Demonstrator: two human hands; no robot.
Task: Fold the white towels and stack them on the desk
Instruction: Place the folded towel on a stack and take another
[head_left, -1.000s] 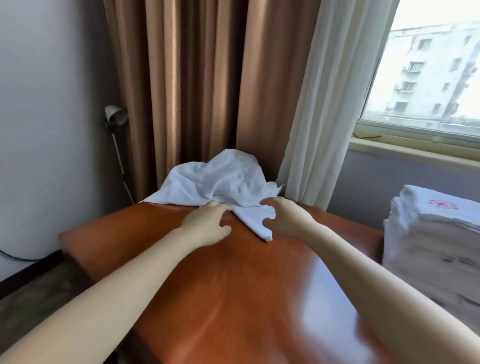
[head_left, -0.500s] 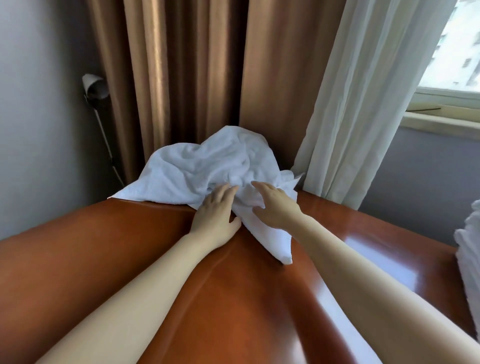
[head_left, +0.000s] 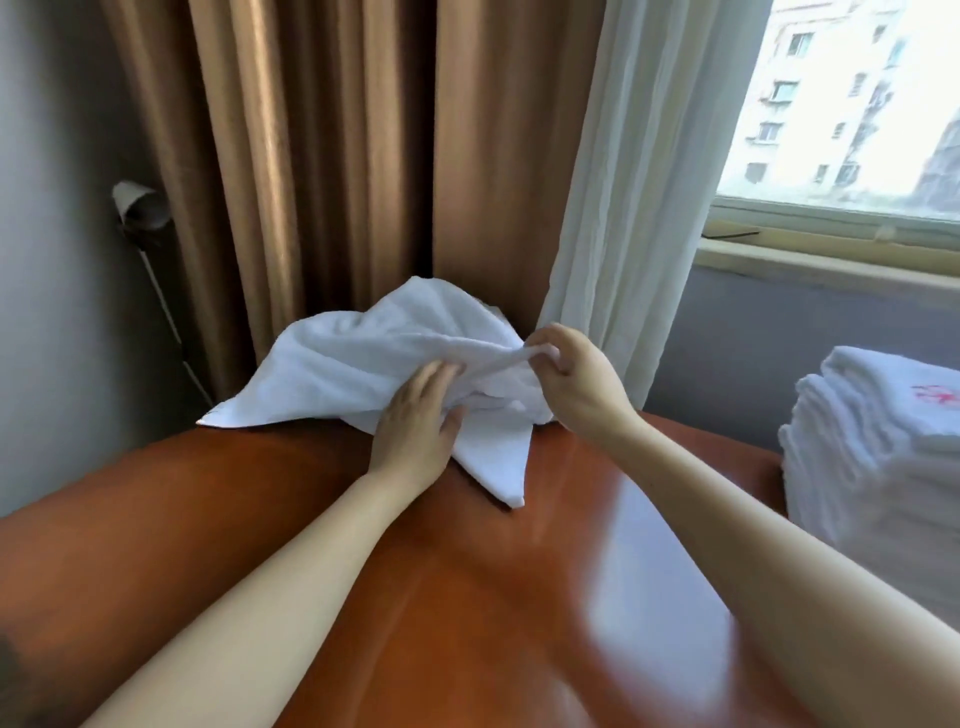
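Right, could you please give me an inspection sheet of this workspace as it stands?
Surface: glossy reddish-brown wooden desk, reflecting daylight.
Job's things: crumpled white terry towel at far edge; stack of folded white towels at right.
Clutter: nothing seen.
Hands: left hand presses flat on the towel; right hand pinches a lifted fold.
Cables: thin line under small grey lamp, cord or stem unclear.
Surroundings: brown curtains, sheer white curtain, window.
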